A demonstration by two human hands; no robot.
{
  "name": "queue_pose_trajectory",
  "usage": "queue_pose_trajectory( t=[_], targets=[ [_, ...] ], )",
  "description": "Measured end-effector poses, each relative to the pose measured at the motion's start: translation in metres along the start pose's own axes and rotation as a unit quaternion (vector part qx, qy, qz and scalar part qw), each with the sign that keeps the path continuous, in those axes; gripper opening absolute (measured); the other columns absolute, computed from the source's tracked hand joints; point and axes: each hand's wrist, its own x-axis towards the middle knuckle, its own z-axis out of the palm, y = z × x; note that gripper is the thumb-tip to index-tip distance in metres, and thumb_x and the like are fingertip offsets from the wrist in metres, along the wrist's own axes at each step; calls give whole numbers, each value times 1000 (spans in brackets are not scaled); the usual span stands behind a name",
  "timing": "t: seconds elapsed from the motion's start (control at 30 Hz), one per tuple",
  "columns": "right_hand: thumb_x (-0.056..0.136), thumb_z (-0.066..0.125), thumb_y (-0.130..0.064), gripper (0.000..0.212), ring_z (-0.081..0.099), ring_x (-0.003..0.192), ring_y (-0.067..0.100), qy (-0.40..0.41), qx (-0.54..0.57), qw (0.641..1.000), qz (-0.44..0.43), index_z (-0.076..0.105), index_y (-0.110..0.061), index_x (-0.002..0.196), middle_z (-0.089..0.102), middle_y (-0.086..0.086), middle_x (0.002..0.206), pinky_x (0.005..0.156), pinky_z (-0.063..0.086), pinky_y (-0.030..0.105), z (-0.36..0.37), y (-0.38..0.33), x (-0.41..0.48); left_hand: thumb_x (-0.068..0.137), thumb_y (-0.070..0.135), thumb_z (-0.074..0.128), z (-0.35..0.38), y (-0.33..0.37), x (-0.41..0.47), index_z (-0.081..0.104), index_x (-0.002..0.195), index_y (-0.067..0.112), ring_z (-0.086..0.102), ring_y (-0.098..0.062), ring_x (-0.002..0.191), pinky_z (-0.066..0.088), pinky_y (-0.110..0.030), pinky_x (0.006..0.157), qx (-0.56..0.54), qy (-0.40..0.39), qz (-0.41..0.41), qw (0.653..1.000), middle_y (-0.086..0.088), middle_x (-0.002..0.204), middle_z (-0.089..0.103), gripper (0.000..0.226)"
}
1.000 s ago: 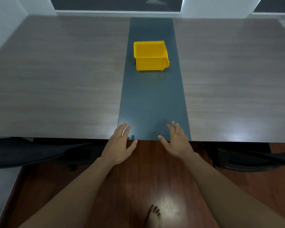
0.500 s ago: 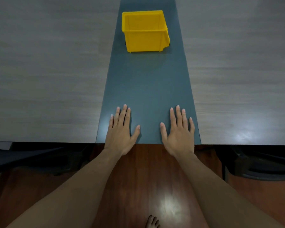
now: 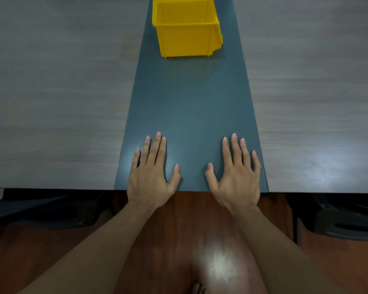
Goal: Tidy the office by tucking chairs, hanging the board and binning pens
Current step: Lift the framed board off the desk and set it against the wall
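My left hand [image 3: 152,177] and my right hand [image 3: 235,178] lie flat, palms down and fingers spread, on the near edge of the table's dark blue-grey middle strip [image 3: 191,107]. Neither hand holds anything. A yellow plastic bin [image 3: 186,37] stands farther along the same strip, well beyond my fingertips; its inside looks empty from here. Two dark chairs sit under the table edge, one chair at the left [image 3: 40,211] and another chair at the right [image 3: 344,217]. No pens or board are in sight.
The grey wood-grain tabletop [image 3: 55,92] spreads to both sides of the strip. Below the table edge is a reddish-brown wooden floor [image 3: 189,230] with a bright light reflection, and a bare toe shows at the bottom edge.
Both hands came forward onto the table edge and flattened there. The view has moved closer, so the yellow bin now sits at the top of the frame.
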Motion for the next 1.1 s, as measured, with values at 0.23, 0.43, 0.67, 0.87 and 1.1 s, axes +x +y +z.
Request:
queue_pose_trajectory(
  t=[0.23, 0.43, 0.67, 0.87, 1.1],
  targets=[
    [101, 33, -68, 84, 5, 165, 20, 5, -7, 1000, 2, 20, -22, 170, 13, 0, 179, 130, 15, 53, -1, -2, 1, 104, 59, 37, -2, 0, 1, 13, 172, 18, 1, -19, 168, 15, -48, 135, -7, 6, 0, 1000, 4, 181, 4, 83],
    [102, 33, -65, 81, 8, 165, 20, 17, -16, 1000, 2, 24, -21, 169, 15, 0, 178, 130, 16, 52, 1, -1, -1, 103, 58, 37, 0, -1, 0, 15, 172, 18, 1, -17, 168, 17, -48, 134, -12, 13, 1, 1000, 5, 181, 5, 83],
    [102, 31, -64, 80, 9, 165, 20, 14, -33, 999, -2, 24, -20, 169, 14, 1, 178, 129, 16, 53, 2, -3, 0, 102, 56, 37, 1, -3, 0, 14, 172, 18, 1, -18, 168, 16, -48, 135, -13, 12, 3, 1000, 5, 181, 5, 83],
    [102, 33, -64, 80, 12, 165, 21, 18, -28, 999, -3, 27, -21, 168, 17, 1, 178, 128, 17, 54, 1, -6, 0, 101, 57, 37, 1, -6, 3, 16, 172, 18, 1, -17, 168, 15, -48, 135, -17, 9, 5, 1000, 5, 181, 7, 83],
    [102, 30, -66, 79, 13, 165, 20, 31, -15, 999, -2, 28, -22, 168, 19, 1, 177, 129, 18, 53, 4, -5, -2, 102, 57, 35, 3, -6, 1, 16, 172, 18, 2, -17, 168, 14, -48, 135, -22, 19, 5, 1000, 4, 181, 7, 82]
  ],
)
